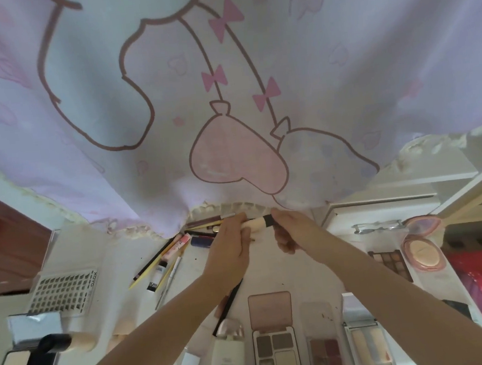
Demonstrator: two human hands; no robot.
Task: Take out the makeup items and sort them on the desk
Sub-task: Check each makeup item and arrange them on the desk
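Cream makeup stick with black cap (260, 222) held off the desk between both hands, just under the curtain hem (230, 206). Left hand (230, 248) grips the cream body; right hand (290, 230) pinches the black cap end. Looks like inspecting or uncapping, can't tell which.

Just beyond the left hand: loose heap of pencils and tubes (170, 256), not sorted. Nearer the person than the hands: palettes in a row, brow palette (274, 346), blush palette (323, 348), white bottle (227, 360). Out past the right hand: eyeshadow palette (390, 259), pink compact (421, 251).

Judgement: mostly laid out; stick and that heap remain.
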